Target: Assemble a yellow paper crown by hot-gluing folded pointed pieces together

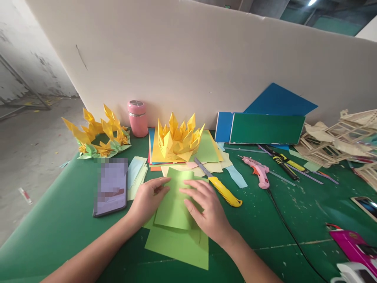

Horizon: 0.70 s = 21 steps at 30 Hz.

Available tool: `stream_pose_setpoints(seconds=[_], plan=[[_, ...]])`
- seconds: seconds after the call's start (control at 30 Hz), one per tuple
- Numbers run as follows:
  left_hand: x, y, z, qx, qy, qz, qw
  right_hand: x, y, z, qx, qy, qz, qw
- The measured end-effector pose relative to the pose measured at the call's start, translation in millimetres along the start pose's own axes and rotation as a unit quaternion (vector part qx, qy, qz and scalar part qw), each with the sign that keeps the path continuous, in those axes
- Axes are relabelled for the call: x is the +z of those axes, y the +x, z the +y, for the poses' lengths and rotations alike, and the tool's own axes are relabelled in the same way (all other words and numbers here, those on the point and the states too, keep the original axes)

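A light green sheet of paper (173, 214) lies in front of me with its right side bent over, on top of another green sheet (185, 251). My left hand (149, 198) rests at the left edge of the upper sheet, thumb and forefinger slightly apart on it. Over its right side, my right hand (207, 206) has its fingers spread, tips touching or just above the paper. A yellow-handled utility knife (225, 191) lies right of the sheets. Beyond them, a yellow folded-paper crown (180, 141) sits on stacked coloured paper (213, 147).
A phone (113, 186) and paper strips (137, 173) lie at left, near a yellow-green paper wreath (100, 135) and a pink flask (138, 120). Rightward are a pink glue gun (259, 171) with a trailing cord, pliers (284, 165), boards (268, 129) and a wooden model (338, 137).
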State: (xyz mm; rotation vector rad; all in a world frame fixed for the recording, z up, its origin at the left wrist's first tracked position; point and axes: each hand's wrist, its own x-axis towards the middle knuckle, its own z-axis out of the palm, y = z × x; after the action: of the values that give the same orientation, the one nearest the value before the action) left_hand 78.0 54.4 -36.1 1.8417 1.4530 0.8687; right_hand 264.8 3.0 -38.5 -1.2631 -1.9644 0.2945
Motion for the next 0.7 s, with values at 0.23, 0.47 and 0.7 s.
stream_pose_setpoints(seconds=[0.23, 0.47, 0.7], plan=[[3, -1, -3, 0.023, 0.032, -0.029, 0.999, 5, 0, 0, -0.061, -0.029, -0.14, 0.988], [5, -1, -8, 0.034, 0.067, -0.037, 0.996, 9, -2, 1, -0.068, -0.052, -0.155, 0.984], [4, -1, -10, 0.047, 0.082, -0.048, 0.994, 12, -3, 1, -0.068, -0.062, -0.156, 0.983]])
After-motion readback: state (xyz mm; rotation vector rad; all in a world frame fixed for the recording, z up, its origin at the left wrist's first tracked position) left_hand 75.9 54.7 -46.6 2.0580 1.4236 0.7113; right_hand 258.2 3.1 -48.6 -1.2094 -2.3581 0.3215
